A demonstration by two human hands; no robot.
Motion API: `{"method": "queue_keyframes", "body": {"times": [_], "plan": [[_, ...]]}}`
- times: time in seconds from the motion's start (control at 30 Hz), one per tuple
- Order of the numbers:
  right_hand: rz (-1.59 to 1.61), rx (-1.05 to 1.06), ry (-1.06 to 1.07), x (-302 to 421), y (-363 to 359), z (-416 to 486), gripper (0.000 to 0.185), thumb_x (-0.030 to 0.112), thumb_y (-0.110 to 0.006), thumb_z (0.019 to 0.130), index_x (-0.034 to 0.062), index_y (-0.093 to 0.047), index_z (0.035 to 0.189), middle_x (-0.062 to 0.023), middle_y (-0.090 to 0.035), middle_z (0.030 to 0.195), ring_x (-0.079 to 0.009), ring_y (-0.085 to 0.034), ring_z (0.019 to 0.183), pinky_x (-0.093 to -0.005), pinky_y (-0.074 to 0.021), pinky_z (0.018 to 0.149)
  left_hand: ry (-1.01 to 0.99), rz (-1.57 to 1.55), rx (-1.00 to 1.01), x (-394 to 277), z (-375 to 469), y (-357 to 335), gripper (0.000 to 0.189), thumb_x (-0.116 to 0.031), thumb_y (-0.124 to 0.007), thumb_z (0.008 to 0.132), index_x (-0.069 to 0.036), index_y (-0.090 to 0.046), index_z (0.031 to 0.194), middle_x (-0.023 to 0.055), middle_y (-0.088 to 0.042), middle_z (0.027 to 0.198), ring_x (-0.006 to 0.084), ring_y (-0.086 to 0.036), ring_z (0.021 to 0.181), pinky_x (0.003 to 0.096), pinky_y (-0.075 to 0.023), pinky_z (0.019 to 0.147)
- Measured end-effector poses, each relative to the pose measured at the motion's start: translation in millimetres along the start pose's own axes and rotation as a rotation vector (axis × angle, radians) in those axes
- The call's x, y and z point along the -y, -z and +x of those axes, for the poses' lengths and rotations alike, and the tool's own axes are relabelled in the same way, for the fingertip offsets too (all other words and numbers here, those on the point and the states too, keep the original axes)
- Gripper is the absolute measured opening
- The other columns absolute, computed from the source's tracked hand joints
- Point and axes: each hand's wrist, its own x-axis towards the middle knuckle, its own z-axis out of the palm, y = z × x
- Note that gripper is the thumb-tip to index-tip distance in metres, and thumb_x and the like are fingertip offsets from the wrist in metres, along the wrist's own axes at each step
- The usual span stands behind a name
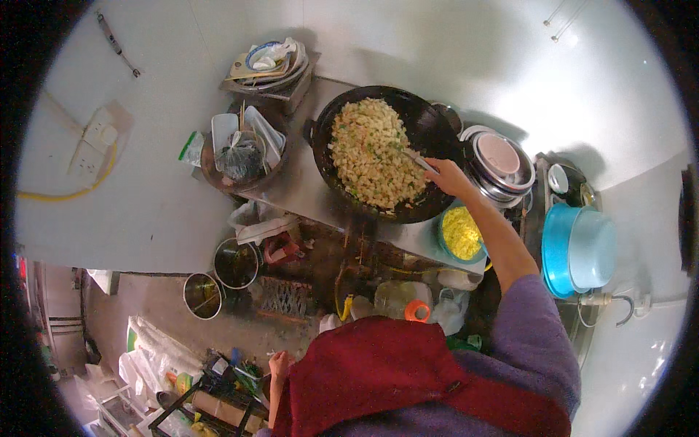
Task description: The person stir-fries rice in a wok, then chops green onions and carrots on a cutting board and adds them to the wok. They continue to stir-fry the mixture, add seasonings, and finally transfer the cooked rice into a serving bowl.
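A large dark wok (437, 128) on the counter holds a heap of diced, pale food mixed with green and reddish bits (368, 155). Over its right side, my right hand (449, 177) grips the handle of a metal utensil (418, 160), whose head is sunk in the food. Under my right forearm stands a bowl of crumbly yellow food (461, 232). My left hand (279, 361) hangs low beside the red apron (377, 371), away from the counter, with its fingers curled; whether it holds anything is unclear.
Stacked metal bowls (516, 183) stand right of the wok, with blue plastic basins (579, 248) beyond. To the left are a round container with trays and a tied black bag (239, 158), and piled dishes (267, 68). Buckets (236, 263) and a plastic jug (396, 299) are below.
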Motion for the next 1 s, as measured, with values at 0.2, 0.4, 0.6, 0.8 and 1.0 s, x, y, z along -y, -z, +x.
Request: {"method": "queue_keyframes", "body": {"times": [0.2, 0.4, 0.6, 0.8, 1.0], "plan": [[-0.543, 0.141, 0.154, 60.5, 35.1, -37.6, 0.056, 0.017, -0.057, 0.084, 0.0239, -0.041, 0.137, -0.0121, -0.065, 0.080, -0.0330, -0.065, 0.070, -0.0456, -0.0507, 0.059, 0.029, 0.259, -0.044, -16.0, 10.9, -8.1, 0.026, -0.019, -0.060, 0.089, 0.001, -0.060, 0.105, 0.0082, -0.063, 0.082, 0.0167, -0.059, 0.064, 0.0292, -0.0493, 0.057], [-0.805, 0.314, 0.006, 139.2, 105.2, -94.7, 0.055, 0.009, -0.055, 0.082, 0.0262, -0.048, 0.133, -0.0081, -0.059, 0.087, -0.0284, -0.064, 0.071, -0.0420, -0.0497, 0.056, -0.050, 0.114, 0.071, -42.3, 43.9, -25.8, 0.027, -0.016, -0.059, 0.090, 0.003, -0.058, 0.109, 0.0087, -0.063, 0.082, 0.0172, -0.060, 0.064, 0.0300, -0.0487, 0.053], [-0.816, 0.315, 0.035, 167.5, 127.6, -126.9, 0.051, 0.009, -0.059, 0.075, 0.0260, -0.059, 0.122, -0.0057, -0.057, 0.075, -0.0270, -0.063, 0.069, -0.0430, -0.0500, 0.058, -0.031, 0.108, 0.042, -43.9, 66.3, -40.1, 0.024, -0.015, -0.058, 0.090, 0.004, -0.060, 0.105, 0.0074, -0.062, 0.080, 0.0157, -0.057, 0.062, 0.0293, -0.0466, 0.052], [-0.769, 0.197, -0.091, 138.9, 22.9, -84.3, 0.042, 0.010, -0.055, 0.081, 0.0130, -0.056, 0.123, -0.0150, -0.064, 0.083, -0.0316, -0.067, 0.077, -0.0439, -0.0533, 0.061, 0.049, -0.027, 0.092, 6.3, 96.1, -2.1, 0.026, -0.016, -0.060, 0.089, 0.003, -0.059, 0.107, 0.0080, -0.063, 0.083, 0.0184, -0.059, 0.065, 0.0312, -0.0485, 0.053], [-0.665, 0.195, -0.321, 117.4, 25.4, -49.4, 0.049, 0.008, -0.059, 0.077, 0.0201, -0.056, 0.125, -0.0160, -0.065, 0.094, -0.0349, -0.065, 0.086, -0.0462, -0.0519, 0.070, 0.232, -0.401, 0.151, 12.3, 101.4, 33.3, 0.035, -0.019, -0.062, 0.090, 0.001, -0.055, 0.117, 0.0101, -0.065, 0.083, 0.0196, -0.060, 0.062, 0.0314, -0.0482, 0.051]]}}
